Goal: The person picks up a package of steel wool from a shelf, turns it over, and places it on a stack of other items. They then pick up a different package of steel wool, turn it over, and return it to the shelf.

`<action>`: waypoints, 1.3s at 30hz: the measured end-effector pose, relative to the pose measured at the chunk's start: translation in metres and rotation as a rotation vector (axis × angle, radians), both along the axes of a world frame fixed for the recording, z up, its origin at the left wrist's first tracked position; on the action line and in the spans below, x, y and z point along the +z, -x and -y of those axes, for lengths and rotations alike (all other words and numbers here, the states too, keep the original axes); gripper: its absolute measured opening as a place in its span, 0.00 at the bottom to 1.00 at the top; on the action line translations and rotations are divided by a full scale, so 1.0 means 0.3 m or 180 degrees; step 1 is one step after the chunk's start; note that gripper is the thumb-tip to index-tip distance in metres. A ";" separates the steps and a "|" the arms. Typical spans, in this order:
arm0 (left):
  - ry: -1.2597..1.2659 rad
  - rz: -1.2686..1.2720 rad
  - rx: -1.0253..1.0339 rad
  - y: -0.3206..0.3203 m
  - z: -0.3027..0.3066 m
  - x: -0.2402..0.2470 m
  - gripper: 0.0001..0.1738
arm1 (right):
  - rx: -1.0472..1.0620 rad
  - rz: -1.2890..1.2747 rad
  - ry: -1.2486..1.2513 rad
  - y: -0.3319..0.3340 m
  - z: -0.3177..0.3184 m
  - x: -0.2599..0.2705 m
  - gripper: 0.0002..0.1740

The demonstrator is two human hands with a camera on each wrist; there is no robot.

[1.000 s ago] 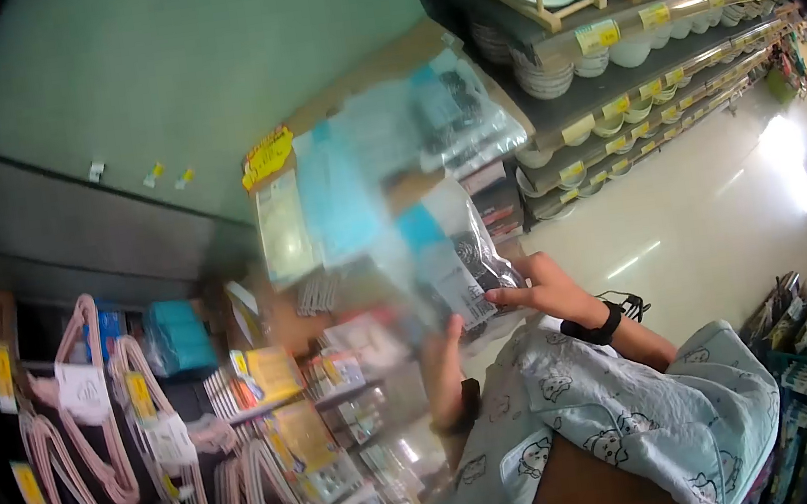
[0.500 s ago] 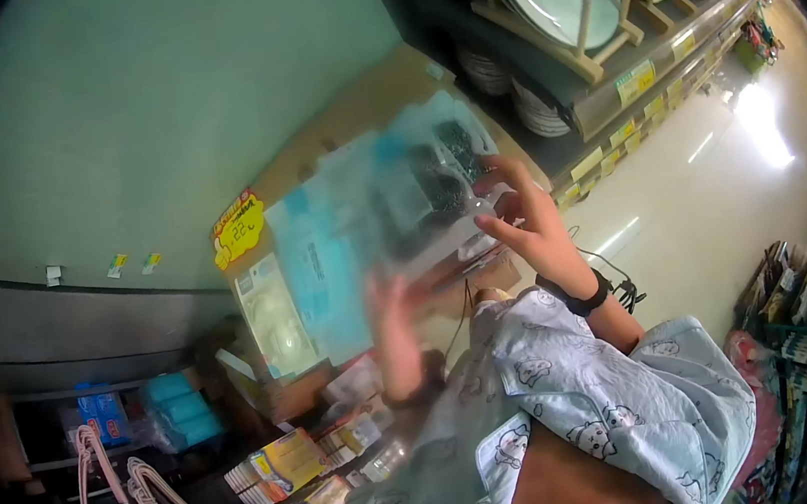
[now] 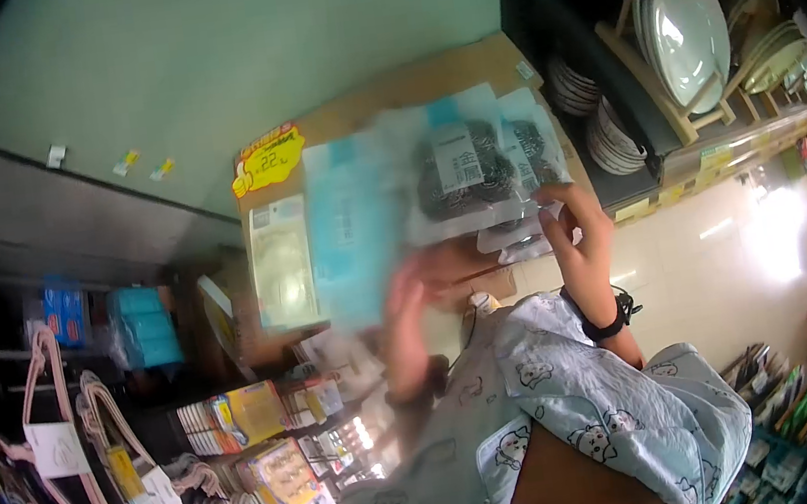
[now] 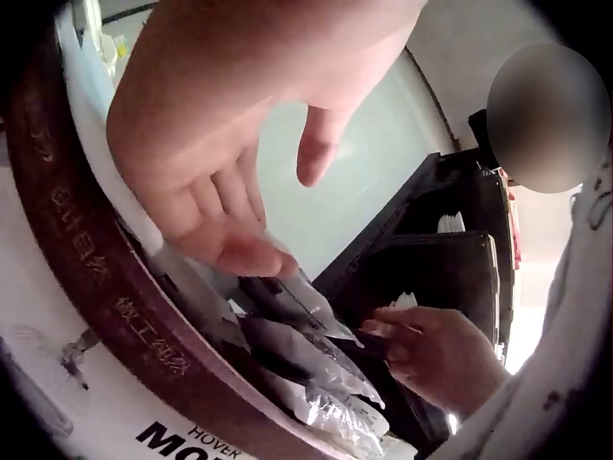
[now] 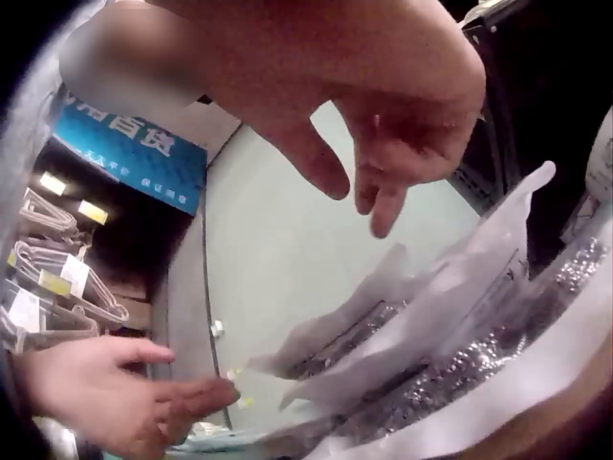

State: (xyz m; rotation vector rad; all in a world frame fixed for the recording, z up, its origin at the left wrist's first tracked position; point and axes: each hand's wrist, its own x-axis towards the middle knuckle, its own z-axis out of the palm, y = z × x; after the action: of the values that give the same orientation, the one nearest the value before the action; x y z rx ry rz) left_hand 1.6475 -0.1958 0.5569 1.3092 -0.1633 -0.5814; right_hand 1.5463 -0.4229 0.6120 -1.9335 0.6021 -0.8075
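Clear packets of dark, round, wiry pads [image 3: 459, 170] lie overlapping on a cardboard box [image 3: 471, 62], white labels facing up. At their right-hand lower corner is my right hand [image 3: 580, 225], thumb and fingers slightly bent. In the right wrist view those fingers [image 5: 383, 206] hang above the packets [image 5: 441, 316] with nothing between them. My left hand [image 3: 406, 322], blurred in the head view, is by the lower edge of a light-blue packet [image 3: 345, 229]. The right wrist view shows this left hand [image 5: 124, 393] with fingers extended. A pale packet [image 3: 282, 267] lies farther left.
A yellow price sign [image 3: 269, 163] stands at the box's back left corner. Plates [image 3: 684, 36] on wooden racks and stacked bowls [image 3: 615, 140] fill the shelf at right. Pink hangers [image 3: 60, 445] and boxed goods [image 3: 243, 418] are at lower left.
One second ago both hands held a packet of dark pads above the box. It has been let go onto the other packets, and the hands have moved apart. The view has shifted too.
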 end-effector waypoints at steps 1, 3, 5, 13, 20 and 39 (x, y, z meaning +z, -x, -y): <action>-0.0036 0.0046 -0.0016 0.011 -0.008 0.014 0.31 | 0.0156 0.0083 0.0035 -0.002 0.005 0.001 0.08; -0.0058 0.0074 0.0011 0.043 -0.030 0.023 0.30 | 0.0440 0.0277 -0.0246 -0.003 -0.002 -0.009 0.08; -0.0006 0.0061 0.0112 0.077 -0.052 0.029 0.28 | 0.0742 0.0386 -0.0501 -0.009 -0.015 -0.022 0.08; -0.0383 0.0151 0.1121 0.444 -0.242 0.122 0.24 | 0.2262 -0.0037 -0.0836 0.059 -0.166 -0.035 0.10; -0.0262 -0.0079 0.2964 1.038 -0.416 0.105 0.22 | 0.4301 -0.0401 0.0062 0.231 -0.375 -0.006 0.08; 0.0398 0.0081 0.6332 2.216 -0.434 0.032 0.18 | 0.8413 -0.1058 0.1025 1.108 -1.203 -0.092 0.09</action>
State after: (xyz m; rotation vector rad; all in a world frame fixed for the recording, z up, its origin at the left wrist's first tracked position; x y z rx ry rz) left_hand 0.9827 -0.0657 0.5666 0.7948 0.9939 1.1199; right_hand 1.2140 -0.0621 0.5843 -1.3474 -1.8097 1.1560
